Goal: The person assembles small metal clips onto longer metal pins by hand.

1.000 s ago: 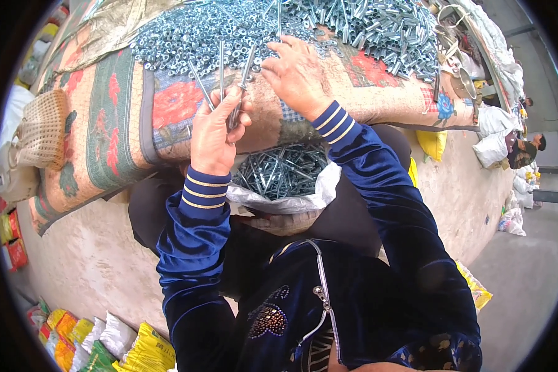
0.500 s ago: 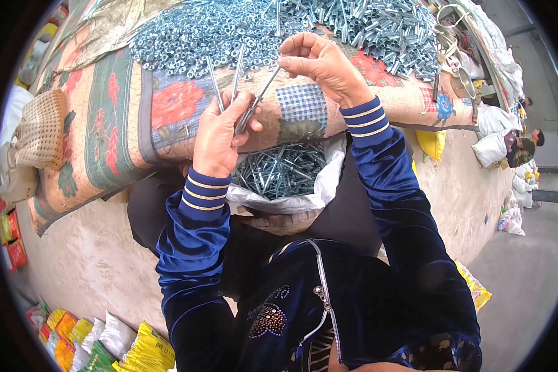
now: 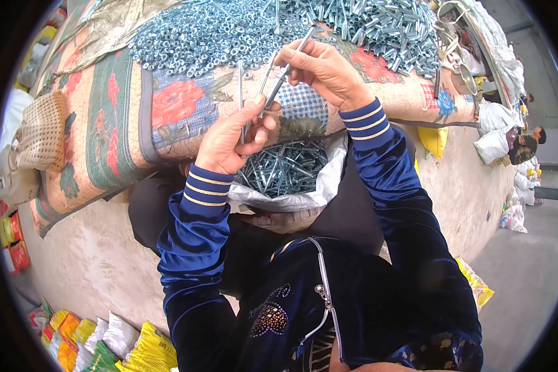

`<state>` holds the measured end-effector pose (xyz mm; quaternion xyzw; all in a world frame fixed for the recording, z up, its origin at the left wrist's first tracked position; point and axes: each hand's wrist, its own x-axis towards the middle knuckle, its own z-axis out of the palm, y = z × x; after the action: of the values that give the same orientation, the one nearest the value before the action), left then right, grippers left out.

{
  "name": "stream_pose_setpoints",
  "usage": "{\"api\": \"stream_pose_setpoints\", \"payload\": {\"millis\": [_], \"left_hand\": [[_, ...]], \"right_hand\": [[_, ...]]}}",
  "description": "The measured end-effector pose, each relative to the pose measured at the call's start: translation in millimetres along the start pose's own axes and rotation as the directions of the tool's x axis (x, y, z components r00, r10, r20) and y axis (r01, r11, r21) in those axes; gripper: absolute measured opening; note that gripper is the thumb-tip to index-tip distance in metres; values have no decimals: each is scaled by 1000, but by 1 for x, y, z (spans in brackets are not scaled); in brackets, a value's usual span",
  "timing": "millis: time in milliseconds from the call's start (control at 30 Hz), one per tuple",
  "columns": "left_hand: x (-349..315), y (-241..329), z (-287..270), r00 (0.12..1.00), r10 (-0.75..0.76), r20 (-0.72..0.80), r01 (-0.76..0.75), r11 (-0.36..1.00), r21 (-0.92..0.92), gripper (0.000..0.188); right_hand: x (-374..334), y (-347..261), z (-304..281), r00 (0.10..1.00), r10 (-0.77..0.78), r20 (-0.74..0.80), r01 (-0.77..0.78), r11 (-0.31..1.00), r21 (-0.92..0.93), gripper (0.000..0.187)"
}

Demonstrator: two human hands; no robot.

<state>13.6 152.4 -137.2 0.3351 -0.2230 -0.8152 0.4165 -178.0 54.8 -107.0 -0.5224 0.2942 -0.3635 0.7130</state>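
My right hand (image 3: 332, 71) pinches a long metal bolt (image 3: 306, 38) between thumb and fingers. The bolt slants down toward my left hand, and its lower part looks thicker, like a sleeve. Curled fingers of my left hand (image 3: 226, 139) hold a few more thin bolts (image 3: 240, 80) that stick up past the thumb; their lower ends are mostly hidden in the palm. Both hands are over the near edge of the patterned mat. Beneath them, a white sack (image 3: 328, 189) between my knees holds many metal bolts (image 3: 282, 168).
A heap of hex nuts (image 3: 192, 40) covers the mat (image 3: 115, 124) ahead, with a pile of metal sleeves (image 3: 384, 34) to its right. A woven basket-like thing (image 3: 43, 130) is at the left edge. Colourful bags (image 3: 146, 347) lie lower left, and a yellow sack (image 3: 433, 141) at right.
My right hand has closed around a bolt with its sleeve and tilts it up and right. My left hand has shifted slightly right, with fewer bolts fanned out above it.
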Motion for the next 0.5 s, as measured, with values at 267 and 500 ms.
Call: {"api": "stream_pose_setpoints", "payload": {"millis": [267,500], "left_hand": [[-3,-6,11,922,325,-210,-231,897,376,26],[-4,-9,19,858,435,-273,-314,865,392,22]], "right_hand": [[-6,-4,-4,986,-164,-19,156,963,-218,20],[-6,-8,-8,986,-164,-44,154,972,-179,23]]}}
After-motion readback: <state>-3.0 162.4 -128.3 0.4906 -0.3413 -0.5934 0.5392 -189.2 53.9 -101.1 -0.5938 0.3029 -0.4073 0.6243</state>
